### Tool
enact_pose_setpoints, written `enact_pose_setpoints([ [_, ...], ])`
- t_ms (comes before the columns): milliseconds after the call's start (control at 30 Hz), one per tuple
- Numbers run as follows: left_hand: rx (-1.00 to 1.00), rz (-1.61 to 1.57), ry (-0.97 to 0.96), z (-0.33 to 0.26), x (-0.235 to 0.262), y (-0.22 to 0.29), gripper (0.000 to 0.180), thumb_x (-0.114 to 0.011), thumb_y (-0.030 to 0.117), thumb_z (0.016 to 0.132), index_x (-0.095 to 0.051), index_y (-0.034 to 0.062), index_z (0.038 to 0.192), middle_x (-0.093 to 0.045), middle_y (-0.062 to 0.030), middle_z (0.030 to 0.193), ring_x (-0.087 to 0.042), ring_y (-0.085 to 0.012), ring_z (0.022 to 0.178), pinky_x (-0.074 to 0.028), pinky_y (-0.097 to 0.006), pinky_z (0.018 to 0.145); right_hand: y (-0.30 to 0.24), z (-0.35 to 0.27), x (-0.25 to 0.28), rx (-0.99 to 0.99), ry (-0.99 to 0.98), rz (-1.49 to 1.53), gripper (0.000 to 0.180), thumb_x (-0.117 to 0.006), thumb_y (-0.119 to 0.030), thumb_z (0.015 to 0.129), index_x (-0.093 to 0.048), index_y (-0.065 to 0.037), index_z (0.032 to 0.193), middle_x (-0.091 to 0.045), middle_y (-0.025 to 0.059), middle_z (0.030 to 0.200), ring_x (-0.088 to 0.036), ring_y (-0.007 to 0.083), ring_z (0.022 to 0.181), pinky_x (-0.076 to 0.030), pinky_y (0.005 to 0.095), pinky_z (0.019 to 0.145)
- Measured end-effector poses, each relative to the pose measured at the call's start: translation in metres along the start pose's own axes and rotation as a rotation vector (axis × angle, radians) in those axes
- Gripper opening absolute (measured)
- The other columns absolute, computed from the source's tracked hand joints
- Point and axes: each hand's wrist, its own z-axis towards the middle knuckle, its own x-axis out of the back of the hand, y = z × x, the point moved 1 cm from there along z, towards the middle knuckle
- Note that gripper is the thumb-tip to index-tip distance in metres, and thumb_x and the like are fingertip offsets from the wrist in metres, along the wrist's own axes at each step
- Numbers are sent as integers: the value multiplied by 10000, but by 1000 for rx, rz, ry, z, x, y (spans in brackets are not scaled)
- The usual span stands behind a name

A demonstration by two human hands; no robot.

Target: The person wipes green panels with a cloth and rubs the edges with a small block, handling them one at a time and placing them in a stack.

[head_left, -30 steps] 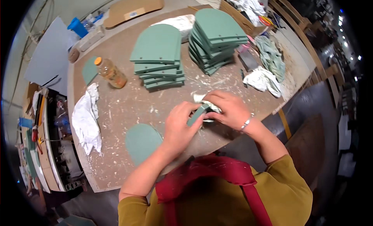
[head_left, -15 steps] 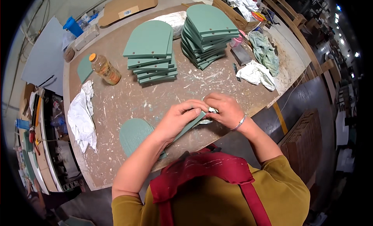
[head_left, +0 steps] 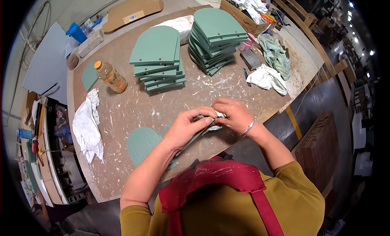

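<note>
My left hand (head_left: 187, 125) is closed on a thin green painted panel (head_left: 191, 142), seen nearly edge-on near the bench's front edge. At the panel's far end my right hand (head_left: 235, 115) pinches a crumpled pale rag (head_left: 213, 127) against it. The fingers partly hide both the rag and that end. Beside my left forearm another green panel (head_left: 142, 143), rounded at one end, lies flat on the bench. Farther off stand two stacks of similar panels, a left stack (head_left: 156, 45) and a taller right stack (head_left: 219, 22), with small holes along their straight edges.
On the worn brown bench (head_left: 134, 108) are an orange-capped bottle (head_left: 110, 76), a white cloth (head_left: 87, 126) at left and another white cloth (head_left: 268, 78) at right. A greenish rag (head_left: 274, 55), a dark block (head_left: 250, 59) and a wooden box (head_left: 241, 16) sit at the far right.
The held panel has tilted slightly and shows less of its face. Both hands keep nearly the same place and grip, while the whole view has shifted a little.
</note>
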Motion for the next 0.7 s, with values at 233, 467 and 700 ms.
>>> enact_pose_setpoints([
  [233,7,-188,-56,-3,11,3,265,-605,105,913,-663,-34,1130,-625,-106,1202,-578,-203,1120,-416,-333,1022,-3,4,-1,-5,6,-7,281,-756,-197,756,-626,-47,955,-612,99,948,-616,334,882,-493,412,730],
  [467,1,-58,-5,0,11,1,224,-600,92,923,-672,-28,1098,-629,-100,1189,-582,-197,1105,-418,-339,1018,-6,9,-1,-25,-12,-1,272,-756,-207,762,-622,-47,937,-599,106,909,-609,337,860,-487,417,716],
  [700,-17,-101,-39,-1,13,3,190,-613,89,919,-670,-31,1055,-630,-88,1142,-584,-189,1068,-423,-334,999,-4,6,-4,-35,7,-12,288,-743,-324,784,-664,-99,945,-603,87,902,-615,332,848,-491,431,709],
])
